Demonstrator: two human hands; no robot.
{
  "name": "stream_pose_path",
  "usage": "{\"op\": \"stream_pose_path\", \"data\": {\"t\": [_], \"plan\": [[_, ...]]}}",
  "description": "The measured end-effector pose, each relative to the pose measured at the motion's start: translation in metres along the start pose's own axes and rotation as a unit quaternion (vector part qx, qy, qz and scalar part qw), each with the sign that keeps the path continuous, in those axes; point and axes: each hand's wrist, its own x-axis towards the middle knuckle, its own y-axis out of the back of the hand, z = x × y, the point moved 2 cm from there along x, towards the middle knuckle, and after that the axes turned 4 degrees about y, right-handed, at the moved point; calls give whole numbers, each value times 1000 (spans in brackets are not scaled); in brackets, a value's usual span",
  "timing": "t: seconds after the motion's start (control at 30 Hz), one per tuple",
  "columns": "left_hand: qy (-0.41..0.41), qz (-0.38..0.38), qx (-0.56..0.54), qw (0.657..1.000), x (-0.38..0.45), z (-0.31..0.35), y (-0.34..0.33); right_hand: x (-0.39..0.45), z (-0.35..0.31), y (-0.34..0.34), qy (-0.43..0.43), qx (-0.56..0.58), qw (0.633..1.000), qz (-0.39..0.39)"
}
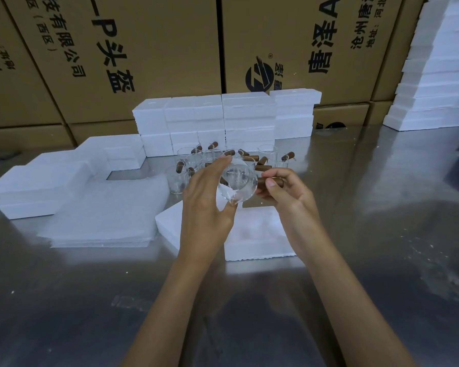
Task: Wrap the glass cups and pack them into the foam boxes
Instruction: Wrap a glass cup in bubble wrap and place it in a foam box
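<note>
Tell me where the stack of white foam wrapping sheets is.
In the head view, the stack of white foam wrapping sheets lies flat on the steel table's left side, left of the open white foam box.

both forearms bare, no sleeves; left hand point(206, 200), right hand point(286, 190) ungloved.

You hold one clear glass cup point(238, 182) tilted above the open foam box point(260, 234), your right hand point(284, 192) pinching its brown wooden handle point(269, 181) and your left hand point(207, 197) cupping its side. That white box lies near the middle of the steel table point(355, 234). More handled cups point(196, 161) stand clustered behind it, before closed foam boxes point(223, 120) stacked along the far edge.
</note>
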Motion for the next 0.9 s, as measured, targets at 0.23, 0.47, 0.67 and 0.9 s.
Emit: {"op": "stream_pose_path", "data": {"t": [0.23, 0.47, 0.67, 0.9], "plan": [[27, -22, -4, 999, 0, 0, -1, -2, -3, 0, -6, -14, 1000, 5], [130, -14, -152, 980, 1, 15, 1, 0, -5, 6, -45, -18, 994, 97], [149, -32, -143, 978, -4, 21, -4, -3, -1, 3, -62, -88, 989, 103], [143, -18, -80, 986, -4, 17, -7, -5, 3, -1, -98, -142, 981, 84]]}}
